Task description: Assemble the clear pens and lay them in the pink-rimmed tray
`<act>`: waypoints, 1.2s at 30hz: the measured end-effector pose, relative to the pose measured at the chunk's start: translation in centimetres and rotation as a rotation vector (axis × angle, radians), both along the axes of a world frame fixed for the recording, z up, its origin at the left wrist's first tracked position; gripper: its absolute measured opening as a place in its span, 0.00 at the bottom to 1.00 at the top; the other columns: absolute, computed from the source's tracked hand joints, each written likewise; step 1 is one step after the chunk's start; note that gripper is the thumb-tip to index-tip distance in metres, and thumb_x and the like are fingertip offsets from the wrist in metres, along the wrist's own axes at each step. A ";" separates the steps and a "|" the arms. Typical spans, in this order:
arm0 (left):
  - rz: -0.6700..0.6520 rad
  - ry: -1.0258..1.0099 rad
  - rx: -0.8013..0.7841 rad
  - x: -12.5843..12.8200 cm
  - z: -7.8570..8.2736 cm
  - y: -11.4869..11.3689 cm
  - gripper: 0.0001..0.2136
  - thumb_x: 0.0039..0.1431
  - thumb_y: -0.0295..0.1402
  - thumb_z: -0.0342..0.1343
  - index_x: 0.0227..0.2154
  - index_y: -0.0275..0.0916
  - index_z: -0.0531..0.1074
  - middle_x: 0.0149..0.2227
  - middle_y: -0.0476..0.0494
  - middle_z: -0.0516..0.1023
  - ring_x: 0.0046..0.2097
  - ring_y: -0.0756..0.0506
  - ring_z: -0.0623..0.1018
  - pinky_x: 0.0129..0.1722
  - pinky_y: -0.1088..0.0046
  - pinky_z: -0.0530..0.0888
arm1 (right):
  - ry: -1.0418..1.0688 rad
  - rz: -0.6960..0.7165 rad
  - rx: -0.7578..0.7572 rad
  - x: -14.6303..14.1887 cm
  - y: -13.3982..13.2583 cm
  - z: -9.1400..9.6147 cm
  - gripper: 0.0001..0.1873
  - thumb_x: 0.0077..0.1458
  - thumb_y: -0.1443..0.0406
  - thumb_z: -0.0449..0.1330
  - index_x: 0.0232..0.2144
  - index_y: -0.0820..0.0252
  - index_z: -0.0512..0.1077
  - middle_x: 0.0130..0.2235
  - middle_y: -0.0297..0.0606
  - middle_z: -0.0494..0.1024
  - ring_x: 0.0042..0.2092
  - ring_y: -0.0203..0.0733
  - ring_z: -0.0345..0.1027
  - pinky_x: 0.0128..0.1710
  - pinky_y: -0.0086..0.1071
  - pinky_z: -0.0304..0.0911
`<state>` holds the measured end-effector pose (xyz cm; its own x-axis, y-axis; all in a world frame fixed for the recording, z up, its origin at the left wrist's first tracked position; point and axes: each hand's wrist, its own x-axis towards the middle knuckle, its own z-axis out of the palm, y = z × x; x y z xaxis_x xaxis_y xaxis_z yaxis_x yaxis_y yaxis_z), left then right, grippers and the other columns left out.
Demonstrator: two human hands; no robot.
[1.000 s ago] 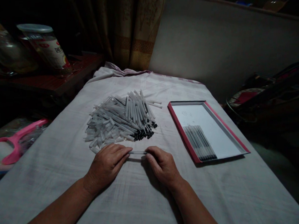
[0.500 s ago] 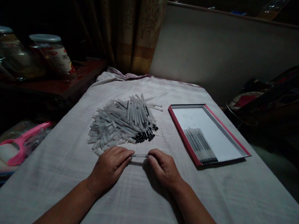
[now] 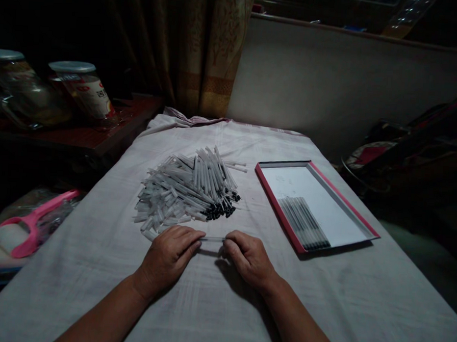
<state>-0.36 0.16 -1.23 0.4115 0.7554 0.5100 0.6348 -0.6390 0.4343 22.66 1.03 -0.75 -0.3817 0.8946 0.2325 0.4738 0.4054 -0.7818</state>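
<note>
Between my two hands a thin, clear, pen-like stick [image 3: 213, 238] is stretched level just above the cloth. My left hand [image 3: 173, 250] pinches one end between thumb and fingers, and my right hand [image 3: 249, 256] grips the other; both ends are hidden by fingers. Just beyond my left hand lies a heap of translucent pens [image 3: 209, 172], many with black ends, and short clear caps [image 3: 161, 206]. To the right stands a shallow pink-edged box [image 3: 278, 209] with a row of similar pens [image 3: 304, 221] laid side by side, black ends toward me.
A pale checked cloth [image 3: 205, 312] covers the table. Left of it, jars [image 3: 89, 92] stand on a dark red cabinet [image 3: 111, 129], and a pink-handled object [image 3: 38, 217] lies lower down. A curtain [image 3: 211, 53] and pale wall [image 3: 313, 83] are behind.
The view has tipped up slightly. My hands keep the same grip on the pen-like stick, and the heap and box look unchanged.
</note>
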 end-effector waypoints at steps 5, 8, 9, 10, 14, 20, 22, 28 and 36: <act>-0.011 -0.004 -0.006 -0.1 0.0 0.1 0.09 0.66 0.32 0.53 0.46 0.41 0.75 0.39 0.44 0.81 0.40 0.46 0.79 0.41 0.69 0.75 | -0.002 -0.015 0.039 0.0 0.1 0.0 0.18 0.64 0.62 0.50 0.23 0.59 0.69 0.23 0.33 0.71 0.26 0.35 0.64 0.29 0.27 0.58; -0.013 -0.016 -0.002 0.0 0.0 0.2 0.09 0.66 0.32 0.53 0.46 0.41 0.75 0.39 0.44 0.81 0.40 0.46 0.79 0.41 0.69 0.75 | 0.030 -0.020 0.011 0.0 0.1 -0.3 0.15 0.63 0.62 0.51 0.29 0.59 0.73 0.26 0.35 0.75 0.28 0.36 0.68 0.31 0.27 0.61; -0.015 -0.013 0.004 0.1 0.1 0.2 0.09 0.67 0.32 0.53 0.46 0.40 0.75 0.38 0.44 0.81 0.40 0.46 0.79 0.41 0.69 0.75 | 0.037 -0.023 0.000 -0.1 0.1 -0.4 0.12 0.62 0.61 0.53 0.34 0.59 0.75 0.27 0.35 0.77 0.29 0.37 0.70 0.32 0.28 0.62; -0.020 -0.003 0.009 0.2 0.1 0.2 0.09 0.67 0.32 0.53 0.46 0.40 0.75 0.38 0.44 0.81 0.40 0.46 0.79 0.40 0.69 0.75 | 0.041 -0.025 -0.006 -0.2 0.0 -0.6 0.11 0.61 0.61 0.55 0.39 0.59 0.76 0.30 0.36 0.79 0.31 0.38 0.72 0.34 0.29 0.64; -0.053 0.058 0.034 0.5 0.1 0.3 0.10 0.67 0.33 0.52 0.46 0.40 0.75 0.38 0.43 0.81 0.40 0.45 0.79 0.40 0.68 0.74 | 0.032 -0.007 0.028 -0.6 0.0 -0.9 0.12 0.59 0.62 0.58 0.42 0.58 0.78 0.36 0.40 0.82 0.36 0.41 0.75 0.38 0.31 0.66; 0.022 0.102 0.059 0.2 -0.1 0.3 0.10 0.68 0.34 0.51 0.44 0.39 0.75 0.37 0.44 0.81 0.39 0.45 0.79 0.39 0.68 0.73 | -0.015 -0.102 0.009 1.1 -0.2 -0.5 0.12 0.60 0.63 0.54 0.34 0.58 0.77 0.34 0.40 0.82 0.37 0.43 0.75 0.39 0.33 0.67; 0.040 0.102 0.075 0.0 -0.1 0.3 0.09 0.68 0.34 0.51 0.43 0.39 0.75 0.37 0.44 0.81 0.39 0.45 0.79 0.39 0.68 0.73 | -0.018 -0.150 -0.003 2.3 -0.5 -0.4 0.12 0.59 0.62 0.54 0.34 0.58 0.77 0.34 0.40 0.82 0.36 0.43 0.75 0.39 0.34 0.67; 0.062 0.143 0.098 0.0 -0.1 0.3 0.08 0.67 0.34 0.52 0.39 0.40 0.75 0.35 0.45 0.81 0.37 0.45 0.79 0.37 0.68 0.72 | 0.039 -0.277 -0.027 4.7 -1.4 -0.6 0.13 0.57 0.59 0.54 0.32 0.59 0.76 0.33 0.41 0.81 0.36 0.45 0.75 0.37 0.34 0.67; 0.161 0.242 0.132 0.2 0.1 0.3 0.11 0.67 0.35 0.49 0.35 0.40 0.75 0.33 0.44 0.79 0.36 0.45 0.77 0.38 0.68 0.70 | 0.227 -0.398 -0.162 5.1 -0.8 -1.3 0.13 0.53 0.56 0.56 0.34 0.59 0.71 0.27 0.36 0.77 0.27 0.40 0.69 0.27 0.31 0.64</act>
